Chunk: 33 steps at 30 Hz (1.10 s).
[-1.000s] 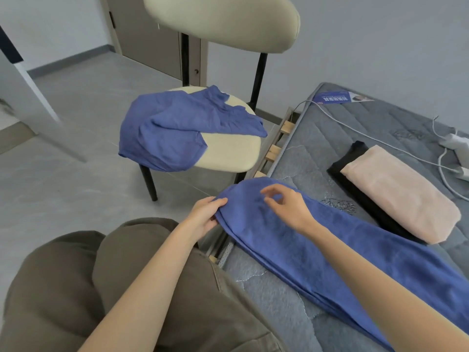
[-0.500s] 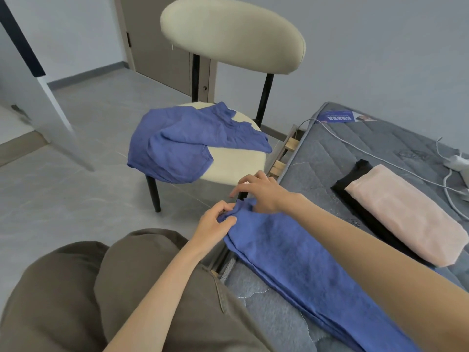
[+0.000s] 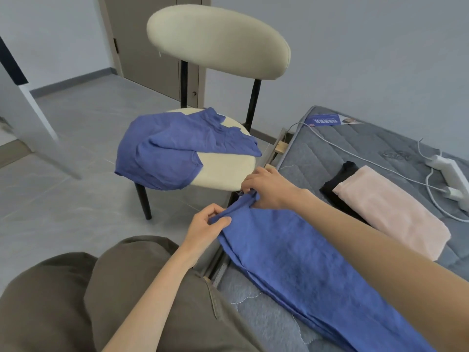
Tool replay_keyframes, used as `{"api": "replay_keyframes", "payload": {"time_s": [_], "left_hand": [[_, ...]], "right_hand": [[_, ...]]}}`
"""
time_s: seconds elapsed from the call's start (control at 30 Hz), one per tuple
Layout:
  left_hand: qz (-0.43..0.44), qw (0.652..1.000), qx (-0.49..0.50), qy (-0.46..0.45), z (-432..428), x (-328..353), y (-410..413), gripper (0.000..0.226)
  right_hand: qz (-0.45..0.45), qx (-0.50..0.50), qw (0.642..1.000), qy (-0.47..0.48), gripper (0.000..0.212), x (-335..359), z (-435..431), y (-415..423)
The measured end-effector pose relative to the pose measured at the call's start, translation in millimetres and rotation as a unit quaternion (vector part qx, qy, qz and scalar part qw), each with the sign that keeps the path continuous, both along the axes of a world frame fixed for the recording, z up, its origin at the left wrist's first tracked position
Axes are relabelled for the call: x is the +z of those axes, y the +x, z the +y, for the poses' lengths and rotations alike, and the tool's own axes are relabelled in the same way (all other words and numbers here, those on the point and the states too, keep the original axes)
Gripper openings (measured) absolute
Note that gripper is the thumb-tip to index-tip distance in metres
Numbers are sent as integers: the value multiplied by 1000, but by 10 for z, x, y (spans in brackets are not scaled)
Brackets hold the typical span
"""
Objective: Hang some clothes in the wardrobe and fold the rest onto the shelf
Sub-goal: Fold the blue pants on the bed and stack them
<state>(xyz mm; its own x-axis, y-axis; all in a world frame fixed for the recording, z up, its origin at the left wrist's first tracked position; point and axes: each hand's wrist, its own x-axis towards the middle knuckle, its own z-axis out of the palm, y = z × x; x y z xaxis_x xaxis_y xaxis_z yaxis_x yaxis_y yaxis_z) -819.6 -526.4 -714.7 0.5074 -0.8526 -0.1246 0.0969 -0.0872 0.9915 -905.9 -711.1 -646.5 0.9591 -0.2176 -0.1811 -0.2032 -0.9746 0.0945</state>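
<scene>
Blue garment (image 3: 304,265): long, folded lengthwise into a narrow strip, lies diagonally on the grey mattress, near end bunched and lifted at the mattress edge. 2nd blue garment (image 3: 172,151): crumpled, unfolded, draped over the chair seat w/ one side hanging off the front-left edge. Pink garment (image 3: 390,212): folded flat rectangle, on top of a folded black garment (image 3: 342,176), both farther in on the mattress, apart from the blue strip.
</scene>
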Motion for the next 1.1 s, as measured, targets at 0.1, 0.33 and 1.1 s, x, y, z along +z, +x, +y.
{"api": "replay_keyframes", "payload": {"time_s": [0.1, 0.33, 1.1], "left_hand": [[37, 999, -28, -20, -37, 80, -94, 13], [-57, 981, -188, -12, -282, 223, -726, 15], [-553, 756, -350, 20, -304, -266, -1458, 84]], "right_hand": [[-16, 31, 998, -51, 17, 108, -47, -127], [12, 64, 990, -126, 25, 242, -108, -765], [-310, -646, 599, 358, 38, -763, 233, -2532]]}}
